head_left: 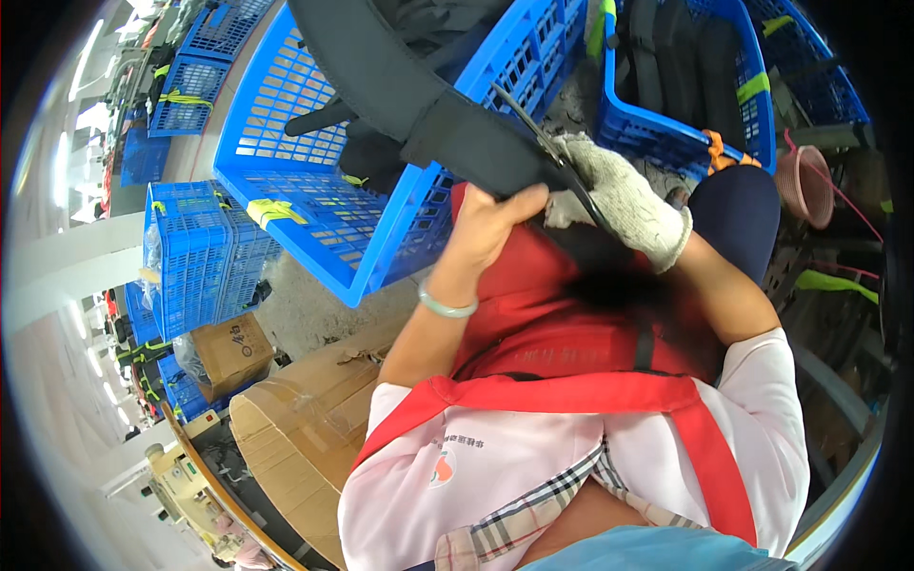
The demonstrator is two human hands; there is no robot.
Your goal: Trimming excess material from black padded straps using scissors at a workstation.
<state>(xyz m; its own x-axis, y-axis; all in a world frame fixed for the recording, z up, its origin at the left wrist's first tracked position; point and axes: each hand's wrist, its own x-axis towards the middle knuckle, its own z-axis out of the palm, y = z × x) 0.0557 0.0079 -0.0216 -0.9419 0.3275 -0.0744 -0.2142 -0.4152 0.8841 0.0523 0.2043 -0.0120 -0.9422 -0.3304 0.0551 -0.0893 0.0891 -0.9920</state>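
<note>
A wide black padded belt (390,81) curves down from the top edge to my lap, its middle over the blue crate beside me. My bare left hand (490,224), a pale bangle at its wrist, pinches the belt's near end between thumb and fingers. My right hand (619,195), in a whitish knit glove, grips dark scissors (533,126). Their blades point up and to the left, along the belt's edge close to my left fingers. Whether the blades touch the belt I cannot tell. Beneath both hands lies my red apron (533,328), with a dark blurred patch on it.
The blue crate (328,252) in front holds more black pieces. Another blue crate (624,124) at the right holds black padded strips. Stacked blue crates (195,252), a small carton (231,352) and a large cardboard sheet (295,419) are at the left. A pink basket (807,187) stands far right.
</note>
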